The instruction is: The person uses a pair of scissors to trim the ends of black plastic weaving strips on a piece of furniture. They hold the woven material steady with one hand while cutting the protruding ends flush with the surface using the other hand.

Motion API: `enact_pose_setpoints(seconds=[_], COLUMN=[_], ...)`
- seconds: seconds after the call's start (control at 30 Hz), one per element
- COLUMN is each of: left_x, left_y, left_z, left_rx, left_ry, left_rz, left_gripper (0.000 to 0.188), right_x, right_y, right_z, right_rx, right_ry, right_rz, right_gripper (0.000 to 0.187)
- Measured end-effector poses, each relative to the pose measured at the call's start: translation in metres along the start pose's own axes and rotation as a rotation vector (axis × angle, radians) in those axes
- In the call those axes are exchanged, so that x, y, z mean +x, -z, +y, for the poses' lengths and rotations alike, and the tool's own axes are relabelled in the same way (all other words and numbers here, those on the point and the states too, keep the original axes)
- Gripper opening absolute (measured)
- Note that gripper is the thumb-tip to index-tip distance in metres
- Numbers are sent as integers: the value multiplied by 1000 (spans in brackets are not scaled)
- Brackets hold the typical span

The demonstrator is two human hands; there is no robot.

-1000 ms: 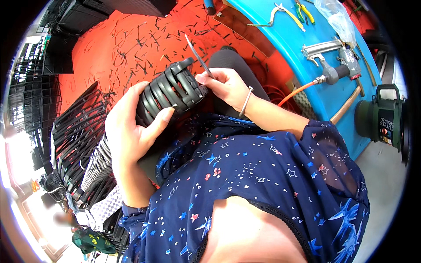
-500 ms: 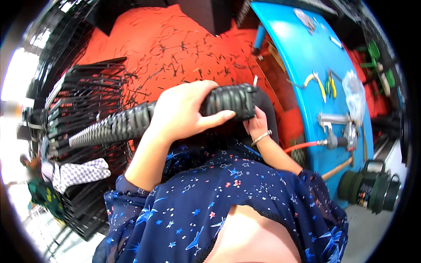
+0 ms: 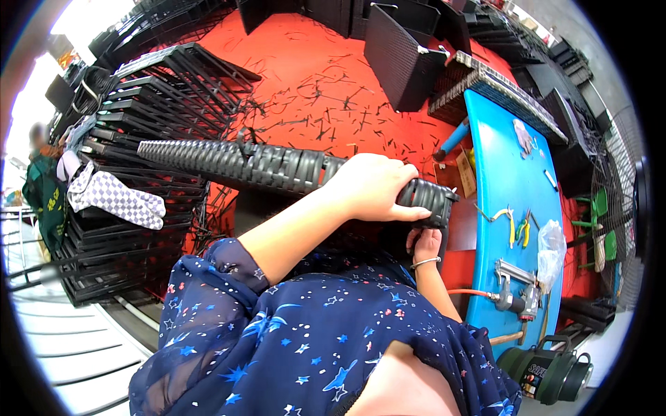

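A long black bar wrapped in flat plastic rattan strip (image 3: 257, 163) lies across in front of me, its far end pointing left and its thick end at the right. From above, my left hand (image 3: 368, 186) is wrapped around it near the thick end, the thumb along the near side. Just below that end, my right hand (image 3: 424, 244) is closed with curled fingers against the underside. The bar hides part of its fingers, so what they pinch does not show.
At left, black metal frames (image 3: 173, 97) are stacked, with a checked cloth (image 3: 118, 195) on them. Black scraps litter the red floor covering (image 3: 298, 62). On the blue table (image 3: 499, 152) at right lie pliers (image 3: 512, 225), a pneumatic staple gun (image 3: 517, 291) and a plastic bag (image 3: 551, 246). A dark green jug (image 3: 541, 371) stands nearby.
The view has shifted, so the table and frames sit differently in it. My left hand has slid right along the bar, closer to its thick end. My right hand stays beneath that end.
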State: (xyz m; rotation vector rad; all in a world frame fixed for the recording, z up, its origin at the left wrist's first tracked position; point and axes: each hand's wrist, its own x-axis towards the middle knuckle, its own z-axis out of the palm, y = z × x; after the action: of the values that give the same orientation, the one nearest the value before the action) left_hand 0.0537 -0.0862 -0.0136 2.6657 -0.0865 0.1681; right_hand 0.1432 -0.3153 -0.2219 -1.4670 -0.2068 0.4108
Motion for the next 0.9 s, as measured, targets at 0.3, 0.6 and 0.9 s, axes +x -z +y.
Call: enact_pose_setpoints(seconds=[0.3, 0.6, 0.9], left_x=[-2, 46, 41], left_y=[9, 29, 60], left_z=[-4, -17, -61], left_rx=[-1, -47, -105], left_ry=[21, 224, 319], left_rz=[-18, -343, 18], left_gripper=[72, 70, 59], right_x=[7, 10, 46], right_y=[-4, -37, -106], right_z=[7, -20, -65], right_rx=[19, 277, 156], right_ry=[70, -221, -147], right_rz=[-101, 62, 106], right_gripper=[39, 45, 56])
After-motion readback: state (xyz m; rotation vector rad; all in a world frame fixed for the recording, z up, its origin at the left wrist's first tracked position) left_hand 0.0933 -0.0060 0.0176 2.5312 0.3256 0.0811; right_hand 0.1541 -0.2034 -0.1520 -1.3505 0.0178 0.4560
